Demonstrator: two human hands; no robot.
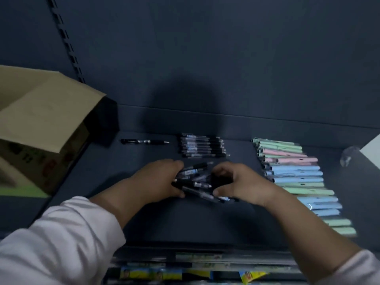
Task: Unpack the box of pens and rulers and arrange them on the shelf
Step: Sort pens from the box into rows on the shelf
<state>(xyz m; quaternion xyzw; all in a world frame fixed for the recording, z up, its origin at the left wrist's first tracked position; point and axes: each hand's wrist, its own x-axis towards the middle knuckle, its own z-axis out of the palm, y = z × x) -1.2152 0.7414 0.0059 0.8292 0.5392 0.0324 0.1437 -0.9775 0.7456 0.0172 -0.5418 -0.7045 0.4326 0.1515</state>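
Note:
A loose bundle of black pens (196,181) lies on the dark shelf (127,165) between my hands. My left hand (156,179) curls round the bundle's left end. From the right, my right hand (240,182) grips the other end with curled fingers and thumb. Just behind the bundle sits a neat row of black pens (202,147). One single black pen (145,141) lies alone to the left of that row. The cardboard box (41,128) stands at the left end of the shelf with a flap raised.
A long row of pastel green, pink and blue pens (298,177) runs along the right side of the shelf. A small black box (106,122) stands beside the cardboard box. Packaged goods (185,270) fill the lower shelf in front.

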